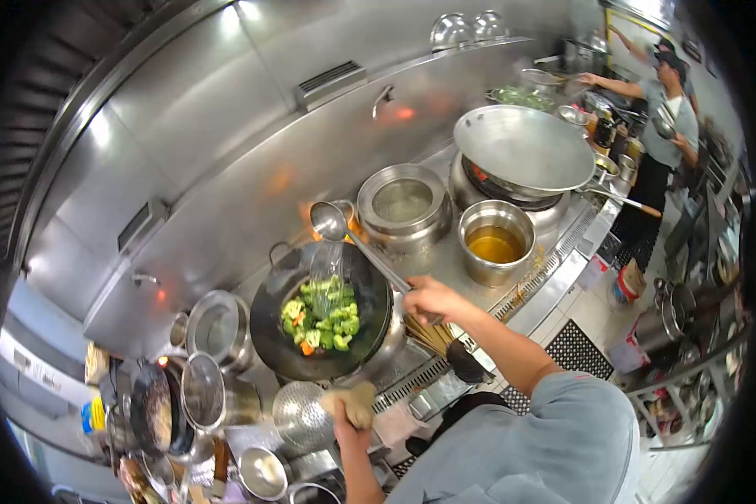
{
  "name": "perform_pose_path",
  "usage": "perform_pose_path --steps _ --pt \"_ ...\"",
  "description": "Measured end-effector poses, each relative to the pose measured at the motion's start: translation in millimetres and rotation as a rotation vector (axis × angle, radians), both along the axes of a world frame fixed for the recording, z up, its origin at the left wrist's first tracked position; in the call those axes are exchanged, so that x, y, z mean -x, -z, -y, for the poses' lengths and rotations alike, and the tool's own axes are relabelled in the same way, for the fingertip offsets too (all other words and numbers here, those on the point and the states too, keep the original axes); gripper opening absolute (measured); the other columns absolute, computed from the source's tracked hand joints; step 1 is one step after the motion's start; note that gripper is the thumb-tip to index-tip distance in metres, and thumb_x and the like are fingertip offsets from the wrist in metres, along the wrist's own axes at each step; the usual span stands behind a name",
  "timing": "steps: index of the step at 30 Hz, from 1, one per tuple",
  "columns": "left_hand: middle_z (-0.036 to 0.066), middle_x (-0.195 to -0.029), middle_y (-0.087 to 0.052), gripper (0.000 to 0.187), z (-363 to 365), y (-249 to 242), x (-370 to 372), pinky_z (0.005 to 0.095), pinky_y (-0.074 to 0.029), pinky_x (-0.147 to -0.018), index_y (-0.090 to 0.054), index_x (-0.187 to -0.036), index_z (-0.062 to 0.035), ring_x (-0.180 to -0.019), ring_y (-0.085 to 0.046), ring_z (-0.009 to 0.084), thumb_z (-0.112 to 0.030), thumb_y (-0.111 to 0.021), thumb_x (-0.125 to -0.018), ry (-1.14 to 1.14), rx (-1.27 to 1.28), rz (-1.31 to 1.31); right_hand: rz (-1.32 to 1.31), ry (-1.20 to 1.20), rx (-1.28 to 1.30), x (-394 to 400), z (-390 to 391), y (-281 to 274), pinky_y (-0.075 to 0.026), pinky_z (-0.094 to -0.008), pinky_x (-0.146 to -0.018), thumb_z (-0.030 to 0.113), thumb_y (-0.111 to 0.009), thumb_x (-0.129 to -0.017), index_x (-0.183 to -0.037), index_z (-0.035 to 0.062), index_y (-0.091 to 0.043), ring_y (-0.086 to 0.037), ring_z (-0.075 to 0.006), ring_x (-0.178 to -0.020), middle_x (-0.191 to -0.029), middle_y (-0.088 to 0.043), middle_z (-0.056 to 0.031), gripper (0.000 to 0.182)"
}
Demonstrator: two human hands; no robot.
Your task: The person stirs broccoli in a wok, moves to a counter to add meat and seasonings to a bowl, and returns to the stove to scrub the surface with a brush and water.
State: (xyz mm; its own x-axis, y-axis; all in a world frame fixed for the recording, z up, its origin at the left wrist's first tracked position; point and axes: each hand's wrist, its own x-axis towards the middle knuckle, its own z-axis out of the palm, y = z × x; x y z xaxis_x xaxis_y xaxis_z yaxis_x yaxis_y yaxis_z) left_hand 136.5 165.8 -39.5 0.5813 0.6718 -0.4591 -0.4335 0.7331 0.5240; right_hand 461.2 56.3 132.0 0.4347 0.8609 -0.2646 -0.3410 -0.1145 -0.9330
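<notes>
My right hand (433, 301) is wrapped round the long handle of a metal ladle (329, 222). The ladle is tipped above a dark wok (269, 294), and clear liquid falls from it onto the food. Broccoli (343, 323) and a few orange pieces lie in the middle of the wok. Near the wok's front edge, my left hand (349, 417) is closed on a beige cloth (357, 403). A perforated metal strainer (302, 416) lies just left of that hand. Whether the cloth wraps a handle is hidden.
A pot of amber liquid (493, 244), a lidless round pot (403, 202) and a large pale wok (525, 147) stand right of the dark wok. More pots and a pan (157, 407) crowd the left. Co-workers (668, 126) stand at the far right.
</notes>
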Motion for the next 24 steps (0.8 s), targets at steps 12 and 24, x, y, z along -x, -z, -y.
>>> perform_pose_path --steps 12,24 --pt "0.014 -0.121 -0.057 0.046 111.0 -17.0 46.0 0.0441 -0.049 -0.092 -0.044 -0.131 -0.002 -0.11 -0.057 0.0313 -0.028 -0.06 -0.096 0.122 -0.011 -0.153 0.494 0.61 -0.038 -213.8 -141.1 -71.9 -0.045 -0.0404 -0.046 0.012 -0.057 -0.077 -0.073 -0.0084 -0.06 -0.06 -0.0257 -0.049 -0.058 -0.06 -0.0168 0.021" --pt "0.012 -0.115 -0.056 0.041 143.3 -16.7 50.9 0.0419 -0.048 -0.088 -0.044 -0.126 -0.004 -0.104 -0.056 0.029 -0.029 -0.059 -0.096 0.066 -0.025 -0.199 0.291 0.482 -0.212 -213.6 -66.2 -51.5 -0.042 -0.0354 -0.039 0.007 -0.059 -0.076 -0.105 -0.0102 -0.054 -0.052 -0.0174 -0.041 -0.059 -0.054 -0.0091 0.034"
